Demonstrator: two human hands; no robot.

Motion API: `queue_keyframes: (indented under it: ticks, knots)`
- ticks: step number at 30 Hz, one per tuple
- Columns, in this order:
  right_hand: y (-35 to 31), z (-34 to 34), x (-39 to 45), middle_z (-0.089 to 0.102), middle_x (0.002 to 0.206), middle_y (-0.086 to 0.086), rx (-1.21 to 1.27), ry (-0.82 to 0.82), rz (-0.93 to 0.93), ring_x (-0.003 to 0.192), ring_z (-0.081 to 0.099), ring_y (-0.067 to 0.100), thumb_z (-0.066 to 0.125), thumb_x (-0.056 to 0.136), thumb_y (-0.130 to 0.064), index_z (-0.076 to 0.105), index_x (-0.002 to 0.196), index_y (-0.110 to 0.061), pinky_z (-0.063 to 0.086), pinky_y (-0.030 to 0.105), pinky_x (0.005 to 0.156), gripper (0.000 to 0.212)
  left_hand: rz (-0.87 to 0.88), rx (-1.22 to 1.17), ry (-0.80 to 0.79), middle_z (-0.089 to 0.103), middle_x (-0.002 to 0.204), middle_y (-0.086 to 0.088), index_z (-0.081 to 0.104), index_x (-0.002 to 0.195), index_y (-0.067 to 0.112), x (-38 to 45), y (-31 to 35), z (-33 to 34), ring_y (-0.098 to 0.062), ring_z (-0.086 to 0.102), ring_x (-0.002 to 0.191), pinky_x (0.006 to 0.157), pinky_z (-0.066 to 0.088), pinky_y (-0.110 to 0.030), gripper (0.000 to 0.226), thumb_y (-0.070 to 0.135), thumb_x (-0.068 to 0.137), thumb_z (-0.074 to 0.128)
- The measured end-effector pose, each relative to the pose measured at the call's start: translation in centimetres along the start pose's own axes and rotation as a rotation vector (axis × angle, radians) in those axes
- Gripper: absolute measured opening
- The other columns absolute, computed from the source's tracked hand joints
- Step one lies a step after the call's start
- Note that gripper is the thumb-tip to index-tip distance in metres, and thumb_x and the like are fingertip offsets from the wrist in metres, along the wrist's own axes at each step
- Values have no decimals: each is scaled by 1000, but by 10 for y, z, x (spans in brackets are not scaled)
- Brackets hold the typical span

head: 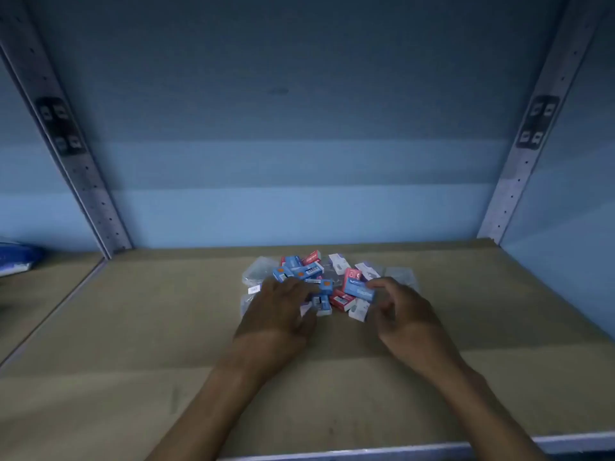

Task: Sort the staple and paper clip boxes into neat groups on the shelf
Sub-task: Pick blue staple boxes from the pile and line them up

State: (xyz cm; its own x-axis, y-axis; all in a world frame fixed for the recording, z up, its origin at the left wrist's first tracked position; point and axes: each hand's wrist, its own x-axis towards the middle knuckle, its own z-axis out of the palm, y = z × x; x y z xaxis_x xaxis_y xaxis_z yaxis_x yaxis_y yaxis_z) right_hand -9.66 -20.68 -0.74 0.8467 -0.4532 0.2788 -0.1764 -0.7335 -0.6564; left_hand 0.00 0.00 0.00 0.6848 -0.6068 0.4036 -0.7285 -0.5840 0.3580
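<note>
Your left hand [281,306] is lying flat on the near-left side of the jumbled pile of boxes [319,281] on the brown shelf [133,344]. Your right hand [397,311] pinches a blue box [358,290] at the pile's right edge. Clear plastic packets [258,272] sit under the boxes.

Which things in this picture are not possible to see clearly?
Head view:
- Box labels in the pile: too small and blurred to read.
- Boxes under the left hand: hidden by its fingers.
- Blue object at the left edge: cut off.
- Clear packets: contents cannot be made out.
</note>
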Motion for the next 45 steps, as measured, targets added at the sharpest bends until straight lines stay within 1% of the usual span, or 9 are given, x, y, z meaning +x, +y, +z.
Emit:
queue_keyframes:
  ticks: [3,6,13,19,28,31,34,41,45]
  knots:
    - [12,8,10,58,105,-2,-83,-12,-14,97,62,18,61,90,-24,55,130,-40,50,34,84,43,60,145,-18,57,130,9,53,132,31,17,1,4,-25,42,109,93,42,-40,47,37,89,34]
    - [14,10,18,54,111,-1,-90,-59,30,103,62,19,61,90,-26,50,134,-44,51,37,88,48,39,183,-18,50,142,13,48,137,33,29,-2,11,-30,37,125,99,32,-42,46,28,91,44]
    - [13,16,35,61,105,-2,-97,-28,21,101,63,21,62,90,-30,60,125,-40,53,41,87,36,58,287,-9,64,128,13,61,125,35,38,-12,17,-38,46,128,94,39,-50,43,26,84,51]
    - [15,11,34,65,84,-13,-17,13,7,81,62,9,72,85,-21,66,105,-33,49,28,78,23,97,371,31,63,126,10,67,118,33,42,-17,25,-39,50,124,86,45,-51,42,20,79,73]
    - [15,9,35,67,75,-13,164,37,116,68,61,-7,76,81,-14,70,88,-25,41,6,63,14,163,336,95,65,114,1,66,116,30,42,-8,22,-36,52,106,78,44,-43,34,22,87,50]
    - [14,2,34,70,76,-11,204,35,126,66,63,-4,77,80,-15,71,86,-26,47,13,66,14,148,211,152,67,109,-1,66,114,23,39,-2,14,-24,39,100,80,40,-40,28,13,88,64]
    - [13,-6,24,73,79,-7,276,-3,107,67,70,9,79,78,-16,72,85,-27,59,35,71,15,82,78,122,69,110,-2,67,116,22,32,1,2,-17,32,89,75,27,-32,24,22,99,50]
    - [0,-29,-24,72,80,-1,332,-189,14,64,72,17,80,79,-1,72,87,-22,56,25,69,23,142,-33,-33,72,107,4,69,110,24,-21,5,-19,-27,56,91,84,44,-34,30,31,98,43]
    - [0,-37,-43,74,84,4,290,-248,-5,72,73,28,82,77,-5,74,86,-22,59,41,76,21,172,-55,-127,72,105,10,69,109,26,-40,6,-22,-22,61,88,85,46,-39,29,34,99,42]
